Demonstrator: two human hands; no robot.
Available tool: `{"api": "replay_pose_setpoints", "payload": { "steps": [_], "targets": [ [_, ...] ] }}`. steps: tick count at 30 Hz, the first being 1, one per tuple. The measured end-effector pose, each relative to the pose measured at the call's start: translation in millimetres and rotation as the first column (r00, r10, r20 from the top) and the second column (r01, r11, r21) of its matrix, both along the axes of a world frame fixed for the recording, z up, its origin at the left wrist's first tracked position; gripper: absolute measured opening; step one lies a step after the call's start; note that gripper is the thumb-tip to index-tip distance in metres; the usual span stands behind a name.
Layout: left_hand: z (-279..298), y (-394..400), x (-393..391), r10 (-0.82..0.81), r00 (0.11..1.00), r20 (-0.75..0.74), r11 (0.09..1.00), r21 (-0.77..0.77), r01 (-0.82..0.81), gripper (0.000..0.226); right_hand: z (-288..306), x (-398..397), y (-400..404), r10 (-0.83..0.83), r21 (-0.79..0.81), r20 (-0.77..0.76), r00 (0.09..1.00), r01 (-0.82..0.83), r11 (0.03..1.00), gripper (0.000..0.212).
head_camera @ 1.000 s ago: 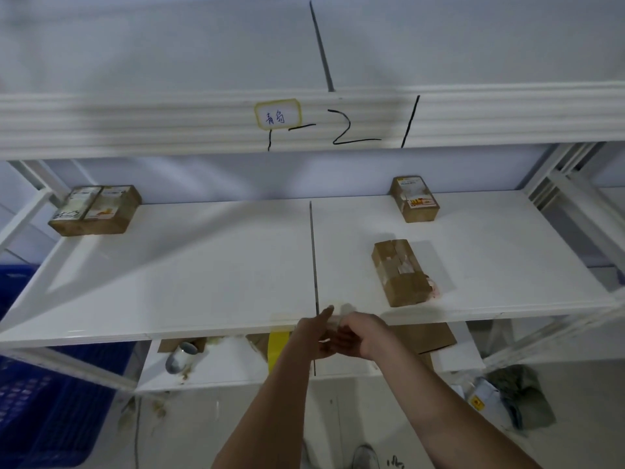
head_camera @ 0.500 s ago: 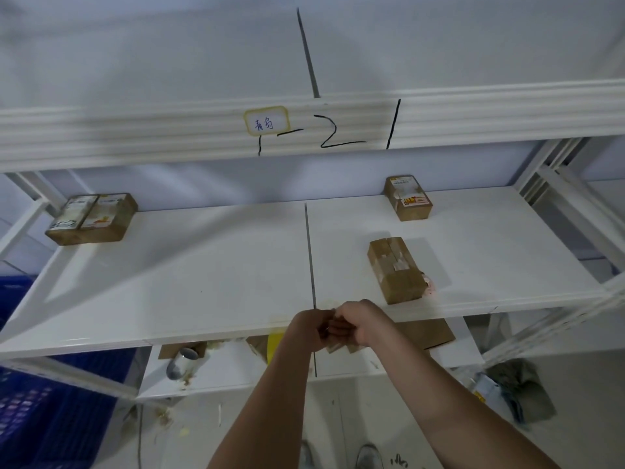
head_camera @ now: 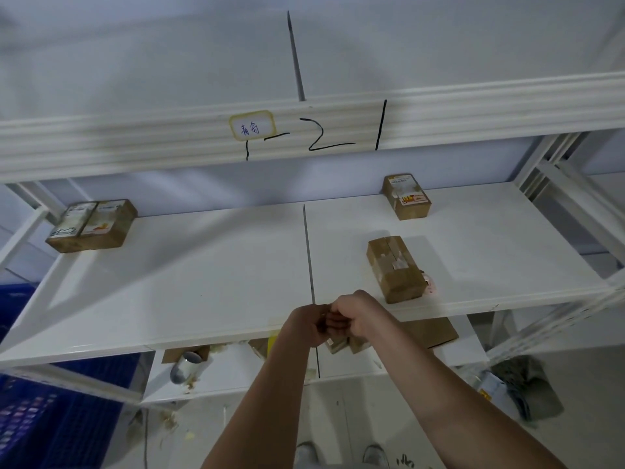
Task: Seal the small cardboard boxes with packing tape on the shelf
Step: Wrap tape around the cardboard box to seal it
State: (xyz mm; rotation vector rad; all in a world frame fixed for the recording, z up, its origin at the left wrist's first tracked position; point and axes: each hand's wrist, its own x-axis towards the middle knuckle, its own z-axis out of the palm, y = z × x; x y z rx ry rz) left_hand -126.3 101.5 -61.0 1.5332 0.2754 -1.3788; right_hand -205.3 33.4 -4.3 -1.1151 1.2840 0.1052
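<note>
Head view: both hands are brought together at the near edge of the white shelf (head_camera: 203, 286), just left of its centre seam. The left hand (head_camera: 306, 324) and the right hand (head_camera: 353, 316) are curled knuckle to knuckle, fingers touching; something small seems to be pinched between them, probably a strip of tape, but what is held cannot be told.

If tape is being worked there, it is best kept taut and flat between the two pinches, sticky side kept off the fingers, then carried straight to the box seam.

The nearest cardboard box (head_camera: 395, 269) is seen lying flat just right of the hands, near the shelf's front edge, its top crossed by clear tape patches. A second labelled box (head_camera: 407, 197) is set far behind it, and a third (head_camera: 92, 225) far left.
</note>
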Motion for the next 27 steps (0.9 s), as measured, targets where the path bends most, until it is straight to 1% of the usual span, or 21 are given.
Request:
{"api": "replay_pose_setpoints", "payload": {
  "steps": [2, 6, 9, 10, 12, 13, 15, 18, 19, 20, 22, 25, 27],
  "targets": [
    [5.3, -0.4, -2.2, 0.011, 1.000, 0.007, 1.000, 0.006, -0.011, 0.037, 1.2, 0.9, 0.8, 0.002, -0.001, -0.004, 1.000, -0.002, 1.000, 0.018],
    [14.1, -3.6, -2.9, 0.033, 0.999, 0.012, 0.998, -0.049, -0.033, 0.038, 8.7, 2.4, -0.3, -0.002, -0.005, 0.016, 1.000, 0.002, 1.000, 0.015],
    [22.0, -8.9, 1.5, 0.064, 0.997, 0.029, 0.997, -0.031, -0.064, 0.028, 17.8, 4.3, -3.2, -0.004, -0.017, 0.051, 0.999, 0.005, 1.000, 0.018],
    [24.9, -10.0, 4.1, 0.058, 0.998, 0.021, 0.998, -0.035, -0.058, 0.029, 22.1, 5.2, -3.4, -0.001, -0.013, 0.063, 0.998, 0.002, 1.000, 0.018],
    [34.3, -12.4, 9.8, 0.049, 0.999, -0.001, 0.994, -0.093, -0.049, 0.036, 34.6, 8.7, -4.8, -0.002, -0.022, 0.103, 0.995, 0.004, 1.000, 0.015],
    [40.9, -14.6, 12.7, 0.042, 0.999, -0.007, 0.990, -0.134, -0.043, 0.037, 41.6, 10.3, -6.9, -0.002, -0.048, 0.122, 0.993, 0.008, 0.999, 0.012],
    [54.5, -18.8, 19.4, 0.057, 0.998, -0.016, 0.981, -0.184, -0.059, 0.028, 56.0, 10.9, -12.9, 0.017, -0.118, 0.145, 0.989, 0.000, 0.993, 0.008],
    [72.2, -19.8, 27.0, 0.171, 0.983, -0.062, 0.953, -0.241, -0.181, 0.009, 64.7, 10.1, -25.6, 0.080, -0.240, 0.128, 0.989, -0.047, 0.970, 0.005],
    [75.1, -19.6, 27.5, 0.191, 0.979, -0.070, 0.943, -0.263, -0.203, 0.007, 63.3, 9.4, -28.4, 0.081, -0.271, 0.124, 0.989, -0.045, 0.961, 0.004],
    [76.1, -19.8, 27.1, 0.201, 0.977, -0.067, 0.939, -0.272, -0.212, 0.009, 59.6, 8.6, -31.3, 0.072, -0.289, 0.127, 0.989, -0.032, 0.957, 0.004],
    [76.0, -21.1, 23.2, 0.233, 0.971, -0.050, 0.930, -0.282, -0.237, 0.017, 52.4, 5.3, -35.4, 0.040, -0.271, 0.150, 0.988, 0.002, 0.963, 0.004],
    [67.6, -21.4, 19.9, 0.342, 0.940, 0.010, 0.901, -0.289, -0.325, 0.018, 48.6, -5.9, -44.0, 0.008, -0.182, 0.183, 0.983, 0.025, 0.983, 0.015],
    [60.8, -19.7, 19.2, 0.348, 0.935, 0.065, 0.905, -0.285, -0.316, 0.029, 51.7, -17.2, -52.4, -0.012, -0.117, 0.208, 0.978, 0.037, 0.993, 0.011]
  ]
}}
